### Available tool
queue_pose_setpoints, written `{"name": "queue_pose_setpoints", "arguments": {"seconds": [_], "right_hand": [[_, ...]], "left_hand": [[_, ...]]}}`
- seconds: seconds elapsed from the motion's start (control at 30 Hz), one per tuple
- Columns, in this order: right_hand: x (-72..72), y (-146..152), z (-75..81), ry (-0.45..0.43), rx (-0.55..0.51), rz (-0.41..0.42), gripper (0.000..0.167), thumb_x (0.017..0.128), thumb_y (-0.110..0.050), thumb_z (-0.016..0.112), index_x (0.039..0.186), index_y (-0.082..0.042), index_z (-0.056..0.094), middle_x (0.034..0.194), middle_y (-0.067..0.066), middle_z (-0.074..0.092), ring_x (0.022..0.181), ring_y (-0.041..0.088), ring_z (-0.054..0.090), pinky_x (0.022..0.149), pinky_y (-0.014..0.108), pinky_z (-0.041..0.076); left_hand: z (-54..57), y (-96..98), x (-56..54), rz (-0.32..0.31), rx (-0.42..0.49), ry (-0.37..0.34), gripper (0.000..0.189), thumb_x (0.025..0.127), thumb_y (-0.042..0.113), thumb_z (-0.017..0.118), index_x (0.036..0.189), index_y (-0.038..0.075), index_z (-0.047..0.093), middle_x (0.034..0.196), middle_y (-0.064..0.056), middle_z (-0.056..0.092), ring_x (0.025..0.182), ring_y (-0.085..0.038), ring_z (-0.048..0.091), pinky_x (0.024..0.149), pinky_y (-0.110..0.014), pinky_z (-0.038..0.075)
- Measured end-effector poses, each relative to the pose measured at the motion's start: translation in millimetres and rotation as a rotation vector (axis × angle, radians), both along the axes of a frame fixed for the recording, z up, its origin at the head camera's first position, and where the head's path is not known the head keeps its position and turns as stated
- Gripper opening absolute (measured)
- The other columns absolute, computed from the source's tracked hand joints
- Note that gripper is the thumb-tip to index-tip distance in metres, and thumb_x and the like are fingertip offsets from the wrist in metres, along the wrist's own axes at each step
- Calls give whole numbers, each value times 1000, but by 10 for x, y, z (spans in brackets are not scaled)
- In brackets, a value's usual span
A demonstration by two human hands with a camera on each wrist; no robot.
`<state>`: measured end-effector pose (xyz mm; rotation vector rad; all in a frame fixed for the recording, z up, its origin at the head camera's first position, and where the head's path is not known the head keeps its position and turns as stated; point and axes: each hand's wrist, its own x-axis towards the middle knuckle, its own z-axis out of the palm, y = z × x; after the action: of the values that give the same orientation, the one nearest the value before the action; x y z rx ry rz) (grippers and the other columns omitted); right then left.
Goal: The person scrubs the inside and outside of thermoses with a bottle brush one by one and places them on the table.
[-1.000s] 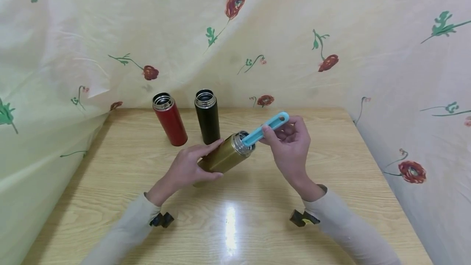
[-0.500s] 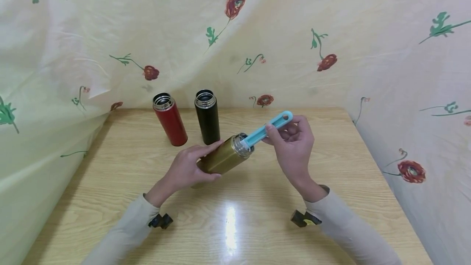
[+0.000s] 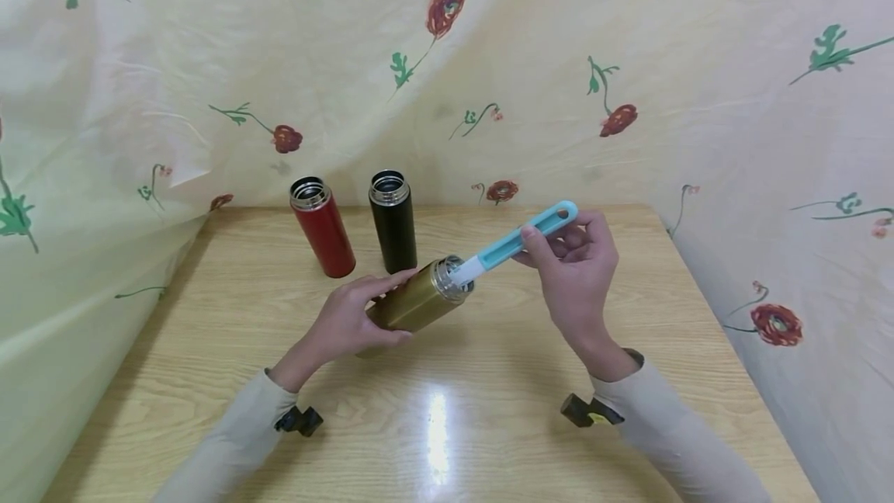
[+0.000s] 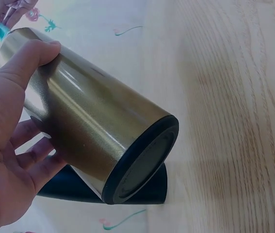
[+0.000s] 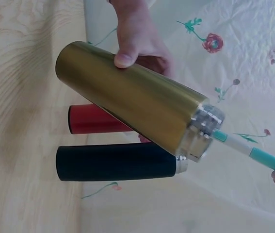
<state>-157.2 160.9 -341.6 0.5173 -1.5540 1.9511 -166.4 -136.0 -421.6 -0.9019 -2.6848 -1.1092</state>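
Observation:
A gold vacuum flask (image 3: pixel 417 301) is held tilted above the table, its steel mouth toward the right. My left hand (image 3: pixel 347 318) grips its body from the left, thumb on one side and fingers on the other, as the left wrist view shows on the flask (image 4: pixel 93 111). Between thumb and fingers, my right hand (image 3: pixel 581 266) pinches the light-blue handle of a bottle brush (image 3: pixel 504 248). A white section of the brush runs into the flask's mouth; its head is hidden inside. The right wrist view shows a teal part of the brush (image 5: pixel 219 135) right at the opening.
A red flask (image 3: pixel 325 237) and a black flask (image 3: pixel 395 233) stand upright and uncapped behind the gold one. All are over a pale wooden table (image 3: pixel 503 425). A cream cloth (image 3: pixel 349 45) with printed flowers hangs at the back and sides.
My right hand has drawn the brush up and to the right, baring its white section. The gold flask and left hand have shifted slightly left. The other flasks stay put.

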Motion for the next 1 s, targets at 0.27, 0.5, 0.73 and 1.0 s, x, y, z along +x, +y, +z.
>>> {"name": "queue_pose_setpoints", "arguments": {"seconds": [0.27,0.5,0.73,1.0], "right_hand": [[18,27,47,13,-10,9,22,88,10,70,104,5,57,87,16,72,76,22,76,67,38,62],[25,31,65,12,-16,0,22,88,9,71,103,6,56,86,16,72,75,22,76,65,38,62],[15,25,68,31,-10,40,21,89,12,68,105,8,56,87,15,71,75,22,75,66,38,62],[0,-6,14,35,43,84,21,91,5,70,107,5,56,89,12,72,77,19,75,68,37,62]], "left_hand": [[-40,-40,-6,-12,7,32,88,70,28,96,148,29,56,113,-1,71,100,-14,66,83,-32,61],[-28,-67,15,-7,2,57,87,70,29,95,148,28,56,115,-1,71,101,-14,66,84,-34,60],[4,-103,17,-64,24,-33,87,72,27,93,150,26,54,120,-1,70,104,-14,65,84,-31,60],[-5,-140,-27,-162,87,-184,89,74,26,92,152,20,51,136,0,65,114,-18,64,88,-37,60]]}}
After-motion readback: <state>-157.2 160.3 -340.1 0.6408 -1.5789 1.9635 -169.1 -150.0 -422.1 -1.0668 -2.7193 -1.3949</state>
